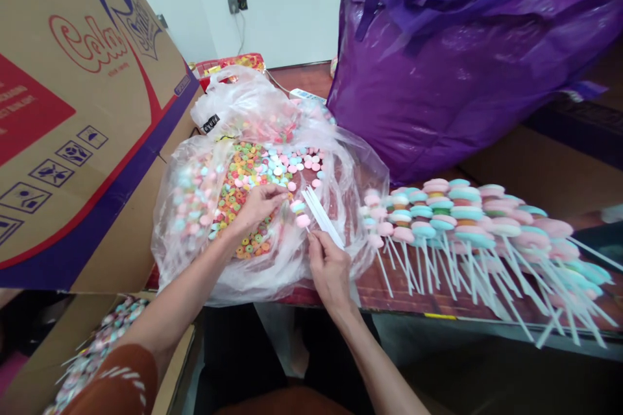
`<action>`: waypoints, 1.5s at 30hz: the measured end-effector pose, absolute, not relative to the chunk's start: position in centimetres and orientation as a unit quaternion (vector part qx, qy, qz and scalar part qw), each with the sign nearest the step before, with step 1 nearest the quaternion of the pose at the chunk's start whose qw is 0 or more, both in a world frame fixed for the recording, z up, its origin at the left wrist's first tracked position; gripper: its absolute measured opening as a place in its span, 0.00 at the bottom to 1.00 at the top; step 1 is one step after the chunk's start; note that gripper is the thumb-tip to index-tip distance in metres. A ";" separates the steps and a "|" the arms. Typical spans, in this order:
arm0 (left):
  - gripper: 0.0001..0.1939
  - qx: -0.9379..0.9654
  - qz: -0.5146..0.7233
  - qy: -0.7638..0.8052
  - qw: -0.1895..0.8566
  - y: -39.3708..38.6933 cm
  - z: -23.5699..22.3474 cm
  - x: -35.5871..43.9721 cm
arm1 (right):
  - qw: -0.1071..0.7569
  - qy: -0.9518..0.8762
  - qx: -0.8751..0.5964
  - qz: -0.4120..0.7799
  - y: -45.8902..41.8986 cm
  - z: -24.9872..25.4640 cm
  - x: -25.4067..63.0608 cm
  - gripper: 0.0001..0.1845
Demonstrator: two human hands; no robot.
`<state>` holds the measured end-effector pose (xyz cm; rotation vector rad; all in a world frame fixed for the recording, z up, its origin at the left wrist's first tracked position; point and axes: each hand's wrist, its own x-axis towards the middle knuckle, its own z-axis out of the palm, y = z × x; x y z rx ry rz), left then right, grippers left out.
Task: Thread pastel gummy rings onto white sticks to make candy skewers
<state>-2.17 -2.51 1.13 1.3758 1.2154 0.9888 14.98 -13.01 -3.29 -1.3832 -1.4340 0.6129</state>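
Observation:
My right hand (331,269) pinches the stick of a candy skewer, with pink and pale blue candies (300,215) threaded at its top. A bundle of white sticks (322,215) lies right beside that hand; whether the palm also grips it I cannot tell. My left hand (260,206) has its fingers closed in a pinch just left of the skewer's tip; what they hold, if anything, is too small to make out. Beneath it spreads a pile of small coloured ring candies (250,172), with pink and blue round candies (306,159) behind, on an opened clear plastic bag (272,279).
Many candy skewers (467,214) are stacked at the right, their sticks jutting past the table edge. A big purple bag (438,71) stands behind them. A large carton (97,142) rises on the left. Below it, an open box holds more wrapped candies (104,353).

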 end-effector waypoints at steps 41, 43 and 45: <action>0.09 0.495 0.528 0.528 0.444 -6.0 1.3 -1.3 | 0.471 -0.628 -0.550 0.285 -13.1 -3.2 15.2 0.17; 0.10 0.487 0.536 0.515 0.458 -6.2 1.1 -1.3 | 0.471 -0.631 -0.548 0.283 -13.1 -3.4 15.2 0.18; 0.11 0.473 0.538 0.506 0.480 -6.3 0.9 -1.4 | 0.473 -0.635 -0.541 0.284 -13.1 -3.5 15.3 0.17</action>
